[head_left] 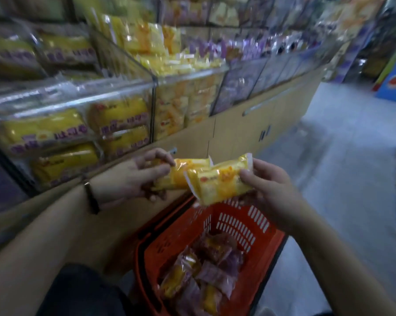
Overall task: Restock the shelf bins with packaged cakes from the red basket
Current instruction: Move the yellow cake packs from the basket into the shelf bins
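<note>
Two small packaged cakes are held side by side above the red basket point(249, 226). The first yellow pack point(187, 169) is gripped by the left hand point(140, 176), whose fingers are curled round its left end. The second yellow pack point(217, 185) is pinched at its right end between the thumb and fingers of the right hand point(272, 188), and its near end overlaps the first pack. A small red logo is printed on the second pack, but its lettering is too blurred to be read. A dark wristband point(92, 197) is worn on the left wrist.

More purple and yellow packs point(206, 272) are heaped in the basket, which is set on the floor below the hands.

The clear shelf bins are ranged behind the hands on a tan cabinet point(238, 133). The left bin point(78, 99) is filled with large yellow packs point(117, 119) marked with purple characters that cannot be made out. The middle bin point(190, 76) is filled with small yellow packs like those held. Purple packs are stocked in the bins further right point(242, 83). A blue sign point(395, 80) with a red oval is seen at the far right; its writing cannot be read.
</note>
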